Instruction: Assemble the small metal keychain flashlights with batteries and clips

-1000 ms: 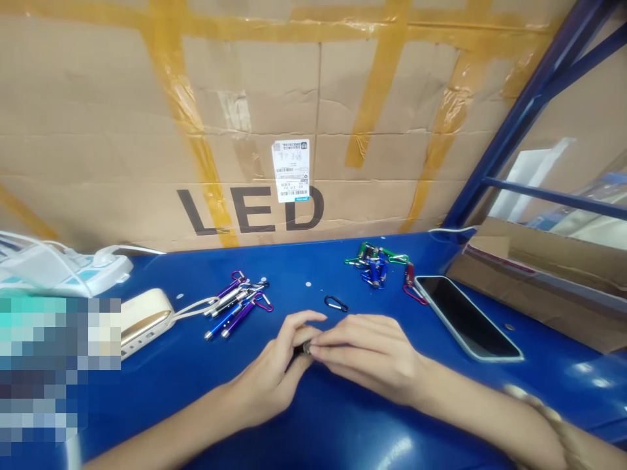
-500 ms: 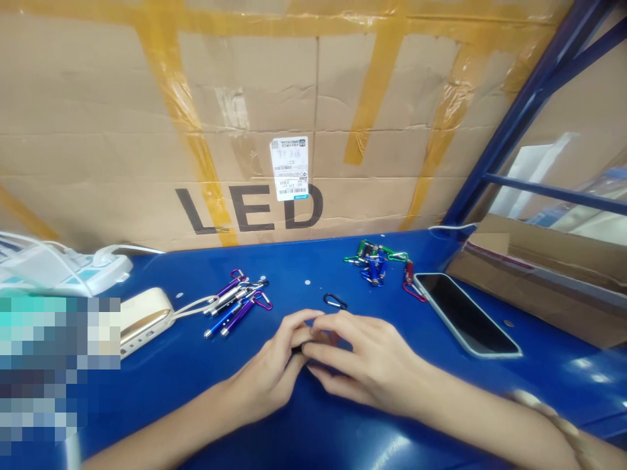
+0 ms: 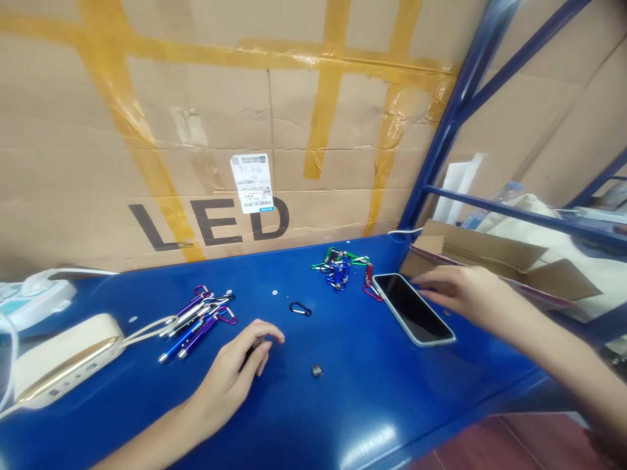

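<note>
Left hand curled narrowly around a small dark object, partly hidden by the fingers, above the blue surface. Right hand was open and held nothing visible, its fingers just beside the smartphone. A small metal cylinder lay between the hands, near a black carabiner. The cylinder appeared light and stiff, best pinched across its sides; its smooth metal might slip.

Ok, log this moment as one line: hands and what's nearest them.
left hand: holds small dark piece | right hand: open, beside phone | on blue table: metal cylinder, black carabiner
</note>
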`<state>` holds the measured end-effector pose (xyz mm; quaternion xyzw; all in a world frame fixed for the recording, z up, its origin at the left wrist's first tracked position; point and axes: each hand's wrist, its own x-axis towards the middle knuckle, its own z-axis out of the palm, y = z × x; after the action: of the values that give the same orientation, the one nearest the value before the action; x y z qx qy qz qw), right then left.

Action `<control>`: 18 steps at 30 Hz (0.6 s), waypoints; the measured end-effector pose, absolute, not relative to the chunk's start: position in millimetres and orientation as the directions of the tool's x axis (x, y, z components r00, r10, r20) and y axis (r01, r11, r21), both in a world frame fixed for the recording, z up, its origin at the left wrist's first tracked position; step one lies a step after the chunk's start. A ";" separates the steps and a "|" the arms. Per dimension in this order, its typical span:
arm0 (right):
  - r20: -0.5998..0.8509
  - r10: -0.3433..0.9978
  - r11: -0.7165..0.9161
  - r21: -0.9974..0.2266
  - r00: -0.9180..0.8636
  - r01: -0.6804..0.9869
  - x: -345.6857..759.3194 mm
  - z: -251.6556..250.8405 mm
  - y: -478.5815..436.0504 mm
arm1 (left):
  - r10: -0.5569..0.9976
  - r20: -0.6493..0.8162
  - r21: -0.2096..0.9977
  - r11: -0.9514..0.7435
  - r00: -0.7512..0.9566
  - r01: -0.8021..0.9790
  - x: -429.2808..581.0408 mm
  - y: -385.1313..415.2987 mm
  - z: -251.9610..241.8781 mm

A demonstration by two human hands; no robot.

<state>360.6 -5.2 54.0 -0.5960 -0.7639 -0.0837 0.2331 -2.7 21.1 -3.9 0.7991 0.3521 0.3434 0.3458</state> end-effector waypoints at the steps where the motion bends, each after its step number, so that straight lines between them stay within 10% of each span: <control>1: 0.469 0.866 0.265 -0.133 -0.175 0.955 385.2 46.4 -5.2 | 0.801 0.319 0.794 -0.518 0.507 0.319 -2.2 20.8 -3.8; 5: 0.410 0.895 0.324 -0.332 -0.174 0.886 436.7 8.8 -10.0 | 0.778 0.373 0.767 -0.565 0.506 0.303 -2.5 19.7 -2.6; 10: 0.593 0.781 0.396 -0.232 -0.193 0.888 434.6 -13.7 -16.9 | 0.757 0.410 0.760 -0.592 0.509 0.269 -5.2 17.1 -1.0; 18: 0.480 0.877 0.231 -0.459 0.021 0.858 382.4 28.3 -7.7 | 0.751 0.330 0.769 -0.565 0.573 0.298 -5.5 12.8 -2.1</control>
<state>382.4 -7.7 28.3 -0.6201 -0.6994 0.0133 0.3552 -5.5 12.8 -2.1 0.8193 0.3200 0.3336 0.3391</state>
